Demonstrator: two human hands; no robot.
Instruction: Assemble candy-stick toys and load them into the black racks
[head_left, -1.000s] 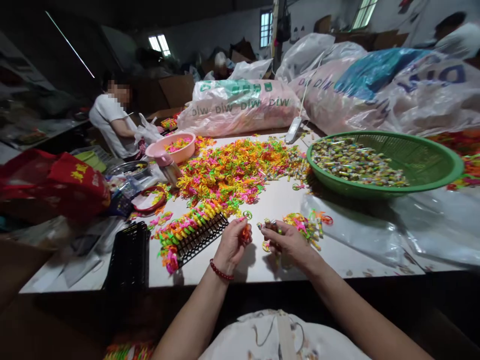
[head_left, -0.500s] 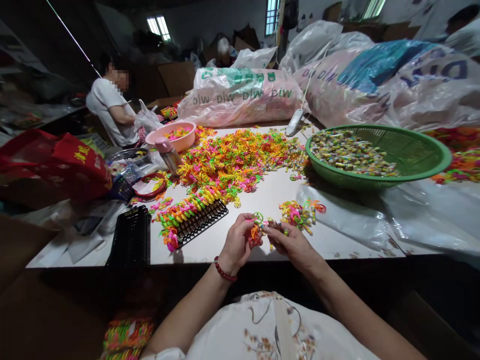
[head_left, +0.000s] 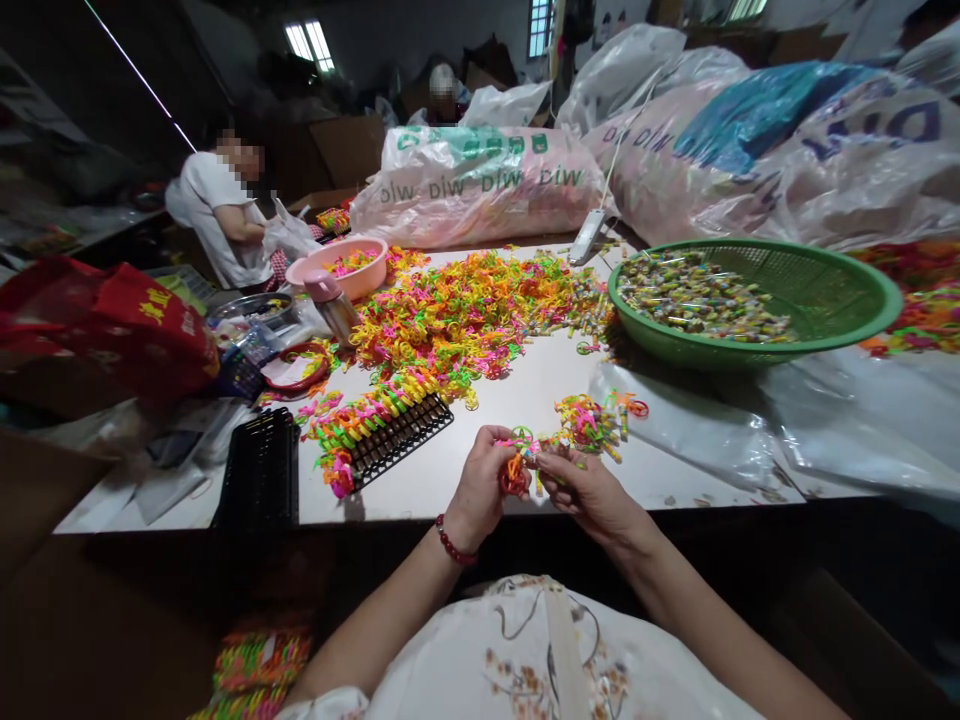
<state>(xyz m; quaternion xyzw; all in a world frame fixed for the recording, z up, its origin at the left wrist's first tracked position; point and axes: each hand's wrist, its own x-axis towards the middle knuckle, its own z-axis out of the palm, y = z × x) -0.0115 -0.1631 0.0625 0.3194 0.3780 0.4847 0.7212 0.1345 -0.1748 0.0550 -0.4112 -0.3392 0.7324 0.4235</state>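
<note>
My left hand is closed around a few small coloured plastic pieces, an orange one showing. My right hand pinches something small against them; both hands meet at the table's near edge. A small heap of coloured pieces lies just beyond my right hand. Left of my hands lies a black grid rack with a row of coloured pieces set along it. A big pile of neon plastic pieces covers the table's middle.
A green basket of small wrapped items stands at right on clear plastic sheeting. A pink bowl, a black tray stack and a red bag are at left. Large filled sacks line the back. A person sits far left.
My hands came together and drew back toward the table's near edge. My right hand now presses its small piece against those in my left.
</note>
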